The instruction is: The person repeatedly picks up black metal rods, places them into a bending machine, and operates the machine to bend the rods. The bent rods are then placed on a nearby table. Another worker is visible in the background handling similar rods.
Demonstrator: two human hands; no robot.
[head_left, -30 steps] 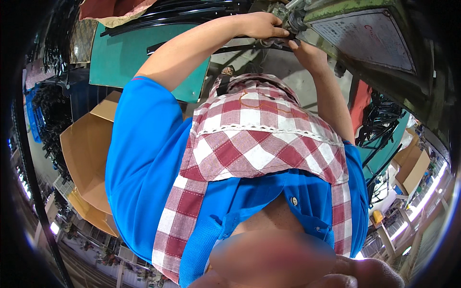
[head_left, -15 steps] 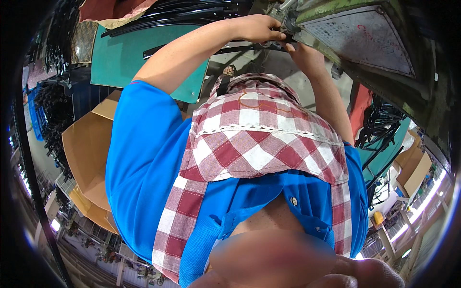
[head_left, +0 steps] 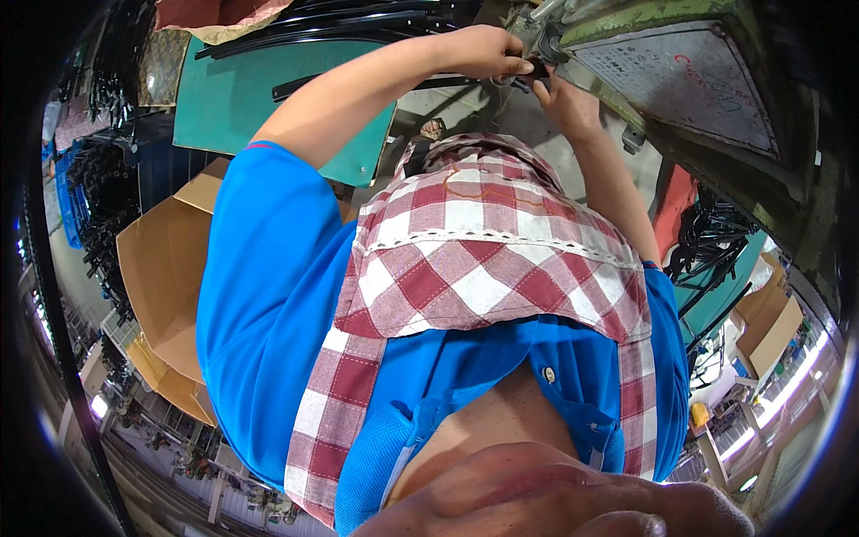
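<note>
My left hand (head_left: pixel 488 52) is closed, its thumb and fingers pinched around the end of a long, thin black strip (head_left: pixel 291 89). The strip passes behind my left forearm and over the edge of a green table. Right beside it, my right hand (head_left: pixel 570 107) has its thumb and index finger brought together at the same end. Its other fingers are curled, and the strip's very tip is hidden between the two hands. Both hands are just below the metal head (head_left: pixel 537 38) of a green machine, whose working part is partly covered by my fingers.
Black strips (head_left: pixel 358 29) lie in a bundle on the green table (head_left: pixel 224 107). The machine's body carries a pale plate (head_left: pixel 680 85) and looms close on the right. An open cardboard box (head_left: pixel 161 277) stands at left. Black parts lie near a red surface (head_left: pixel 673 204) at right.
The right hand has shifted slightly, its fingertips now closer to the machine head. The strip lies a little higher in the picture. The left hand keeps its grip, and the whole view has tilted slightly.
</note>
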